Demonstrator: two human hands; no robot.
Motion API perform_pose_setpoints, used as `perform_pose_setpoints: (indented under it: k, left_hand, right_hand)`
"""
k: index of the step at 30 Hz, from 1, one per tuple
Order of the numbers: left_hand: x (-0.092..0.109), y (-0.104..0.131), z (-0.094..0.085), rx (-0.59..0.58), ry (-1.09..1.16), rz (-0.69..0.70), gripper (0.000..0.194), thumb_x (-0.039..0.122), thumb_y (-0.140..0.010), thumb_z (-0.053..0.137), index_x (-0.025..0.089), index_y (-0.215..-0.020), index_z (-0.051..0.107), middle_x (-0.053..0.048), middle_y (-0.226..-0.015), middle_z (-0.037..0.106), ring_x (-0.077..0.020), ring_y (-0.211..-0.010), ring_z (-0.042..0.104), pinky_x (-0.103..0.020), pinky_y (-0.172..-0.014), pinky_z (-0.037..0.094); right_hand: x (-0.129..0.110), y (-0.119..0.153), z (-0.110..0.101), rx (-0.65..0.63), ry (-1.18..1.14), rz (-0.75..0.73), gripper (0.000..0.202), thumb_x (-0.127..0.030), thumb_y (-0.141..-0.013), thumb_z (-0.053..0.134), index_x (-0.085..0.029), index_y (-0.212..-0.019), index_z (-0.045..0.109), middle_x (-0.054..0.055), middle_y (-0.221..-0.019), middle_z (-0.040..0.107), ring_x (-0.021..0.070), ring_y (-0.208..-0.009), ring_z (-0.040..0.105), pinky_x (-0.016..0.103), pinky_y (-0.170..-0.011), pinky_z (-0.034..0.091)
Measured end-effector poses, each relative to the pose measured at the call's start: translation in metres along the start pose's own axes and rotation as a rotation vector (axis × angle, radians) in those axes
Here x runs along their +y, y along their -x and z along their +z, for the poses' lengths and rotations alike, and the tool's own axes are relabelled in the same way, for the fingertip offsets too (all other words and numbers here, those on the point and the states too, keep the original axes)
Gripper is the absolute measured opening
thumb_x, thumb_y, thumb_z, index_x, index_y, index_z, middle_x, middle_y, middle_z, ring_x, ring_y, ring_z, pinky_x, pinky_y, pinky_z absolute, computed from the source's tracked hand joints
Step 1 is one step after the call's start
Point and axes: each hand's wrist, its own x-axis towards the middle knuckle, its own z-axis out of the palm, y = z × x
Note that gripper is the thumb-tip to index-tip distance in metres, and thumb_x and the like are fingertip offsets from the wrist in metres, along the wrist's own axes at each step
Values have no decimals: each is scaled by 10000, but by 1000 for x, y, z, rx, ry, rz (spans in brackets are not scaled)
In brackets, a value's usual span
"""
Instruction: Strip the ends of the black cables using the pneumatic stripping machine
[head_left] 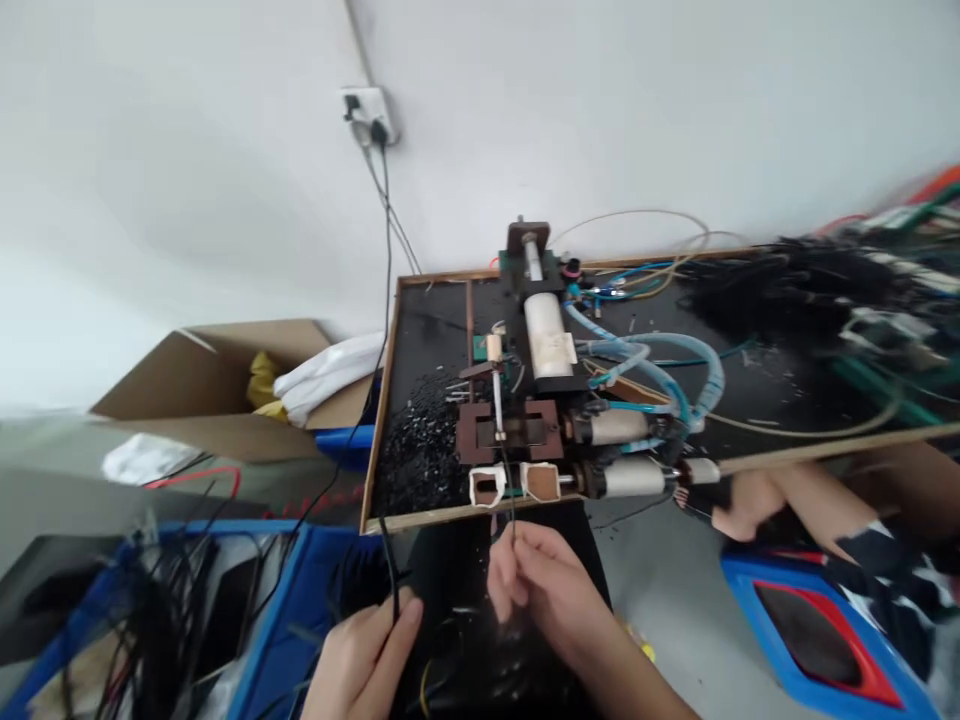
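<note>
My left hand [367, 650] is closed, with a black cable [390, 565] pinched between thumb and fingers below the table's front edge. My right hand [544, 580] pinches a thin dark wire [513, 512] that runs up from the fingertips into a pneumatic machine [551, 335]. The wire passes between two white-edged brown blocks [541, 482] at the machine's front. Above them sits a brown metal clamp [472, 432] with a slim rod over it. Whether the cable and the wire are one piece is hidden.
Black scraps [424, 440] litter the table's left side. Blue air hoses [660, 350] curve off to the right, near a dark wire heap [795, 285]. A blue crate [292, 600] and cardboard box [180, 380] stand left. Another person's bent limb [810, 500] and a blue-red stool [817, 630] are at right.
</note>
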Motion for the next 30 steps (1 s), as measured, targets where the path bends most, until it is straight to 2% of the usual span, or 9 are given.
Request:
perform_pose_setpoints:
  k: [2,5,11,15,23,30]
  left_hand:
    - [4,-6,1,3,-11,31,484,466,-1146,480,244,-729,586,25,-621,627,-142,-510,568,-238,-519,433]
    - [5,-9,3,-11,-29,42,460,416,-1152,470,244,-733,550,34,-619,611,-136,-512,557,-237,-527,415]
    - [-8,-3,-1,-133,-80,1,463,426,-1160,416,244,-752,537,2,-664,634,-167,-579,589,-262,-600,450]
    - [-15,-4,-1,-170,-80,-56,493,477,-1159,392,243,-745,523,-15,-681,638,-179,-607,601,-273,-611,454]
    - [-11,-9,-4,-199,-89,-64,511,486,-1162,366,237,-756,552,-17,-692,641,-182,-623,608,-283,-629,450]
    - [-15,-7,-3,-150,-136,-22,427,414,-1153,427,240,-791,570,10,-683,637,-170,-608,619,-277,-615,437]
  right_hand:
    - [2,-1,-5,-4,-34,18,367,-470,-994,761,-189,-773,681,-50,-541,483,143,-537,384,289,-563,226]
    - [3,2,-9,11,-30,21,373,-479,-1002,760,-183,-786,689,-40,-561,505,146,-555,383,291,-577,224]
    - [16,13,-11,46,-59,89,336,-439,-1016,732,-186,-803,676,-2,-616,588,150,-567,376,303,-601,230]
    - [24,13,-15,50,-66,104,347,-451,-1005,738,-197,-787,649,-8,-602,569,152,-558,385,304,-593,219]
    - [24,3,-19,-20,-78,130,401,-494,-986,734,-216,-738,586,-24,-572,519,150,-530,422,305,-578,247]
    - [22,1,-16,16,55,147,406,-531,-952,682,-233,-721,531,-25,-560,505,149,-532,389,310,-575,233]
